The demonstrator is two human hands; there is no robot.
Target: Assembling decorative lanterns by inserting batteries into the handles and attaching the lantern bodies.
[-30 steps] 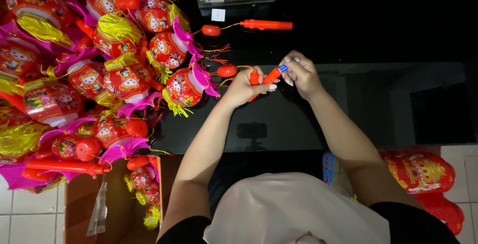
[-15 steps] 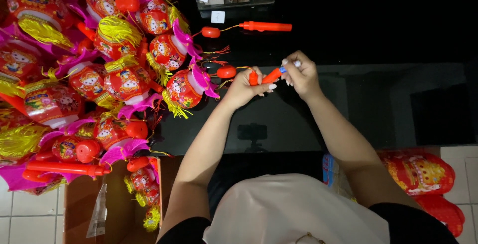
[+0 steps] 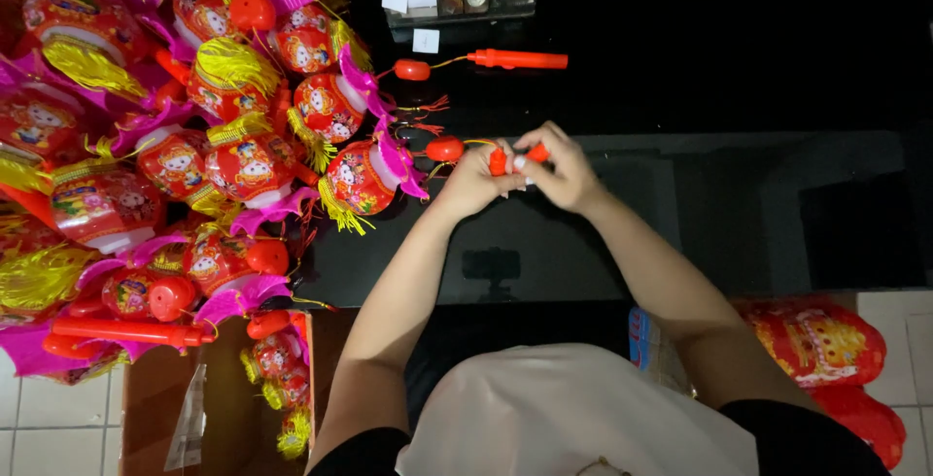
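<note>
Both hands have closed together: left hand (image 3: 473,180) and right hand (image 3: 559,170) now grip the orange handle (image 3: 515,157) over the black counter (image 3: 739,214). A lantern pile (image 3: 194,146) crowds the left; a spare handle (image 3: 515,59) lies farther off.

The table (image 3: 739,194) is glossy black, smooth enough to mirror. The handle (image 3: 512,159) in the hands looks like smooth orange plastic, as does the spare handle (image 3: 518,59). The lanterns (image 3: 243,165) show shiny printed plastic, magenta foil frills and stringy yellow tassels. The box (image 3: 155,408) is matt brown cardboard.
</note>
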